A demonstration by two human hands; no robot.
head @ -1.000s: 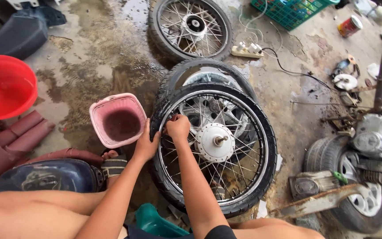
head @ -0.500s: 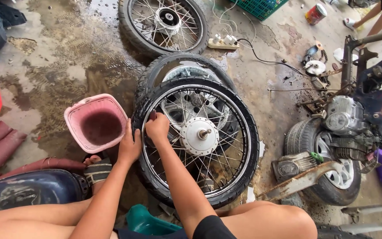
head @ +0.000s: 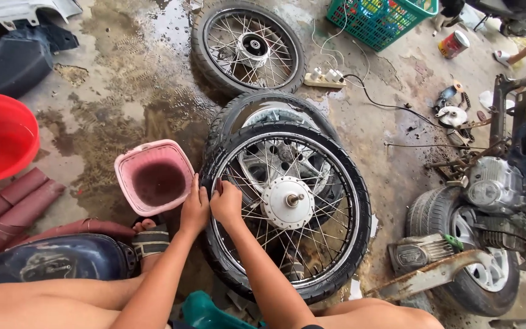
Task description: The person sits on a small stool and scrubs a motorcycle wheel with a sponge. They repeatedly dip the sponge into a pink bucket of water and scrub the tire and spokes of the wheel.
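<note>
Two hands meet at the left rim of the spoked wheel (head: 287,210), which lies flat on a second tyre (head: 263,106) on the wet concrete floor (head: 111,79). The left hand (head: 195,208) presses its curled fingers on the tyre wall; the right hand (head: 226,204) is closed around something at the rim, though what it pinches is too small to tell. A pink tub (head: 153,180) of dark liquid stands just beside the wheel, with a sandalled foot (head: 148,239) below it. Judging from this, wet fingers could slip on the rubber and scrape against spokes, or a shove could rock the stacked wheel into the tub and spill it.
</note>
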